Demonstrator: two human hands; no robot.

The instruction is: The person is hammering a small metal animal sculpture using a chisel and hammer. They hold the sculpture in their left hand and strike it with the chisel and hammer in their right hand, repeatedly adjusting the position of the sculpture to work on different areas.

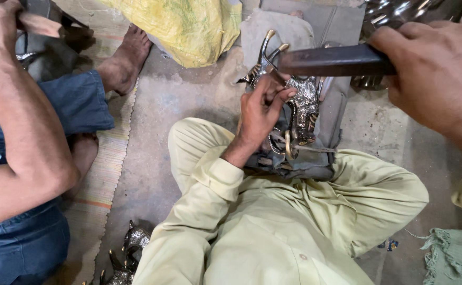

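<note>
silvery metal, worked into an animal figure (300, 103) with curved horns, lies on a grey pad (330, 113) across the person's lap. the left hand (262, 108) rests on the figure, fingers pinched closed around a small punch (274, 74) held against it. the right hand (436, 79) is up close to the camera, fist wrapped tight round a dark handle (334, 60) whose far end hangs just above the left hand's fingertips. beyond both hands lies a yellow sack (189, 26). off to the left hand's side sits another person in blue trousers (57, 105), a bare foot (125, 60) on a striped mat (104, 169). below the left elbow, more shiny figures (130, 253) lie on the floor.
</note>
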